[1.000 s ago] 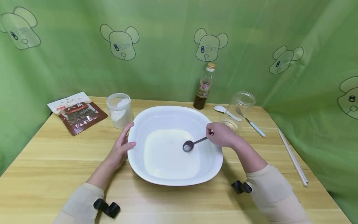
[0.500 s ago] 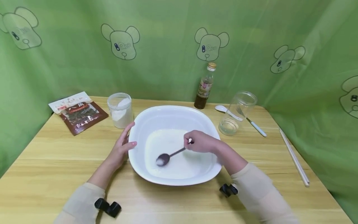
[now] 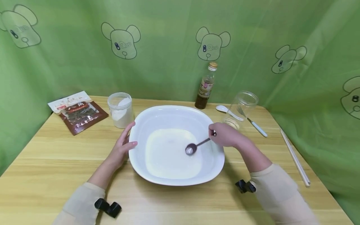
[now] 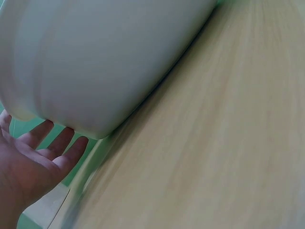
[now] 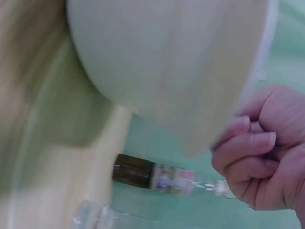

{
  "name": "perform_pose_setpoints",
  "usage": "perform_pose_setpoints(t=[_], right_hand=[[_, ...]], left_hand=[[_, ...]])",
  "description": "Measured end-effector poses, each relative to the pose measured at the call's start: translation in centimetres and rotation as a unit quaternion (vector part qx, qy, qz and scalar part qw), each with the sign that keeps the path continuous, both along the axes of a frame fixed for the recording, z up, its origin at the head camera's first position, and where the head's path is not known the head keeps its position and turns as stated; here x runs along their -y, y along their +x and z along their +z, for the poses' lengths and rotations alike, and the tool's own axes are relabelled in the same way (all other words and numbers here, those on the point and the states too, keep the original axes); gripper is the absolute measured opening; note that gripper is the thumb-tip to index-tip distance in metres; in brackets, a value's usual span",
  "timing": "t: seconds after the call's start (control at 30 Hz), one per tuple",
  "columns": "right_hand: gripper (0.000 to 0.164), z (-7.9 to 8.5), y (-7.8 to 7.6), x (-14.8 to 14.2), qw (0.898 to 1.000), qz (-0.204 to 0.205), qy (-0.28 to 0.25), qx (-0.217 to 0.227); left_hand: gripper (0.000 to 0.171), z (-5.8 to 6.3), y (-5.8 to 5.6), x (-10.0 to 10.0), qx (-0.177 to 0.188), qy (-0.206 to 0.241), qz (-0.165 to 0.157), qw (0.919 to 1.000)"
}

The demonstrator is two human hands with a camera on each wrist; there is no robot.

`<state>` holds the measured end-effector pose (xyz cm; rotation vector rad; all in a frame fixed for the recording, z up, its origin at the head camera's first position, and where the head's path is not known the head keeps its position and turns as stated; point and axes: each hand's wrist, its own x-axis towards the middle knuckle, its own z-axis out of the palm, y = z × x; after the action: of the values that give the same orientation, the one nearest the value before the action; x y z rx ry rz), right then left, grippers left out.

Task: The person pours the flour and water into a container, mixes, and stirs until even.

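A large white basin (image 3: 177, 115) stands on the wooden table, its flat bottom covered by something pale, perhaps liquid. On its left side rests my left hand (image 3: 121, 147), thumb at the rim and the other fingers spread along the outer wall; the left wrist view shows those fingers (image 4: 62, 143) nearly straight against it. My right hand (image 3: 225, 135) grips the handle of a dark brown spoon (image 3: 191, 149) over the basin's right part. Its round bowl is low inside, and whether it touches the bottom I cannot tell. Curled fingers show in the right wrist view, the spoon hidden.
Left of the basin are a brown spice packet (image 3: 80, 114) and a tub of white powder (image 3: 121, 112). Behind it stands a bottle of dark liquid (image 3: 203, 90). To the right are a glass jar (image 3: 243, 104), a white spoon (image 3: 222, 108), a blue-handled utensil (image 3: 258, 128) and chopsticks (image 3: 295, 159).
My right hand swept the spoon left and toward me across the basin half a second ago, then back to the right side. My left hand and the basin have stayed put.
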<state>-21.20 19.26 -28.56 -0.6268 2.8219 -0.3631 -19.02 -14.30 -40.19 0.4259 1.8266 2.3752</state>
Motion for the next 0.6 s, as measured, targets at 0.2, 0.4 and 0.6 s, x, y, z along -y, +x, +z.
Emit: perform_pose_setpoints(t=[0.2,0.4,0.6], right_hand=[[0.01,-1.4,-1.7,2.2,0.999,-0.021,-0.029,-0.024],[0.01,-2.5,-0.8,4.1,0.993,0.063,-0.079,0.065],[0.014,-1.3,1.0,1.9,0.993,0.084,-0.041,0.071]], left_hand=[[0.071,0.1,0.1,-0.1,-0.002,0.001,0.001,1.0],[0.071,0.2,0.2,-0.1,0.001,-0.004,0.006,1.0],[0.071,0.2,0.2,-0.1,0.003,-0.005,0.002,1.0]])
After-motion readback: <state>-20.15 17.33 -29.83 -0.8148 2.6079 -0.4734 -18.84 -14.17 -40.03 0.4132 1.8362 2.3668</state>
